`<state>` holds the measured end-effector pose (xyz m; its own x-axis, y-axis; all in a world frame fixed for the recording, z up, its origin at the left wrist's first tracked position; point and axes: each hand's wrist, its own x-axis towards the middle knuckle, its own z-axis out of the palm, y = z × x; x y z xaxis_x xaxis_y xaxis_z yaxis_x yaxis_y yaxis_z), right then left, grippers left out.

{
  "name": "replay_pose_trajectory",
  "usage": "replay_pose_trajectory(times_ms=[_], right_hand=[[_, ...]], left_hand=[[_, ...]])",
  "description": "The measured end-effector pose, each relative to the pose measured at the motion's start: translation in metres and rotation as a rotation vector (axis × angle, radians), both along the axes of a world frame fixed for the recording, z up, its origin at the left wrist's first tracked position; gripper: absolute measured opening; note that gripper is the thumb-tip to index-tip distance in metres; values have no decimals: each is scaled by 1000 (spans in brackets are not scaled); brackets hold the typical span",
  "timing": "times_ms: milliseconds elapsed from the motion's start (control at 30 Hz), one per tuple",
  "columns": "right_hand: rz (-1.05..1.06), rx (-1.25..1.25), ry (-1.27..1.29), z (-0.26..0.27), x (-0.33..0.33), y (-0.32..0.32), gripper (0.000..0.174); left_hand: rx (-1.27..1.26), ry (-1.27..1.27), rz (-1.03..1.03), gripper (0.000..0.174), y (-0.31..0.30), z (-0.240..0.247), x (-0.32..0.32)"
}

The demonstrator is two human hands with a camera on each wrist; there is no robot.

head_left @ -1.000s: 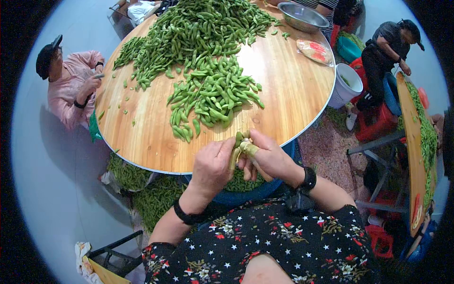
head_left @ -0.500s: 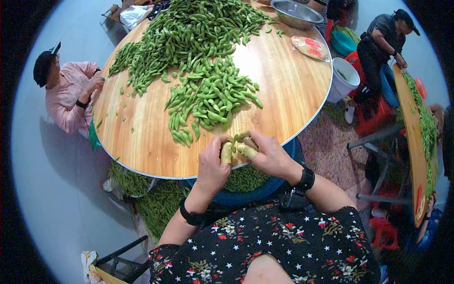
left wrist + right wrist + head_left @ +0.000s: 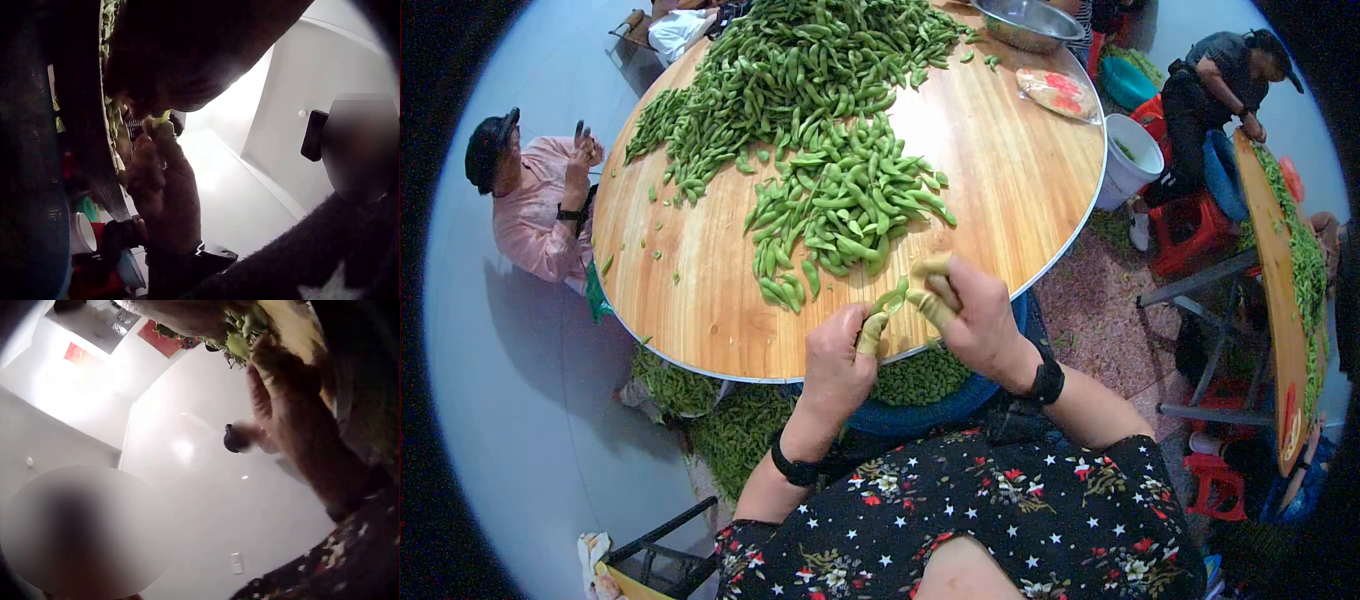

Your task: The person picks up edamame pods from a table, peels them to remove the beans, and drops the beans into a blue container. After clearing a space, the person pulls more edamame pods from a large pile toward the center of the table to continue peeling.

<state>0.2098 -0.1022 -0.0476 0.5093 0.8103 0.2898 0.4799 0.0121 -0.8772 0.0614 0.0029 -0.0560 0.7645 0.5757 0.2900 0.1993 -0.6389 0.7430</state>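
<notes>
– so, what's nearest?
– the left grip point(image 3: 840, 350) pinches a smooth, curved green pod point(image 3: 889, 299) by the near edge of the surface point(image 3: 1000, 200).
– and the right grip point(image 3: 980, 312)?
– loosely spread beside the pod, thumb and forefinger apart in yellowish wraps point(image 3: 932, 310); contact, i can't tell.
– farther off?
– wood grain shows between a plump, loose pile point(image 3: 845, 205) and the surface's pale, rounded right edge; beyond, a dense heap point(image 3: 820, 70), then a shiny metal bowl point(image 3: 1030, 27).
</notes>
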Motion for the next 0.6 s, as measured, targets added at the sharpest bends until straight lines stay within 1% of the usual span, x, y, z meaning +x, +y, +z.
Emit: replay_pose_trajectory(times_ms=[33,67,100,133,200,233,267,300,333,400,433,500,533,600], right_hand=[[59,91,-110,-1,-2,1,16],[116,180,-219,-3,-4,1,15],[140,167,-243,-9,-5,5,12],[136,167,-242,-12,-4,4,12],[183,102,-152,-13,-4,3,12],[184,100,-153,-11,-3,2,12],[234,-1,2,-8,-3,0,13],[284,-102,156,-4,-2,-2,18],[285,-102,156,0,-1,-4,18],[446,-201,726,11,2,-7,20],[445,-201,726,17,3,-8,20],[446,-318,859,29,6,-9,19],[441,-314,853,30,7,-9,19],[390,-239,865,27,4,-9,18]], left_hand=[[-1,1,1,10,0,1,0],[54,5,-17,8,-1,1,0],[109,8,-39,6,-2,2,0],[109,9,-43,6,-3,4,-1],[264,68,-113,7,-4,9,-3],[262,67,-112,7,-4,12,-3],[271,76,-196,8,-4,14,-4],[280,85,-278,11,-4,16,-5],[280,84,-277,11,-3,18,-6],[304,21,-381,12,-1,21,-7],[304,21,-382,12,0,22,-7],[160,-37,-376,10,3,24,-5],[164,-44,-381,10,3,23,-3],[188,-62,-278,6,2,16,-1]])
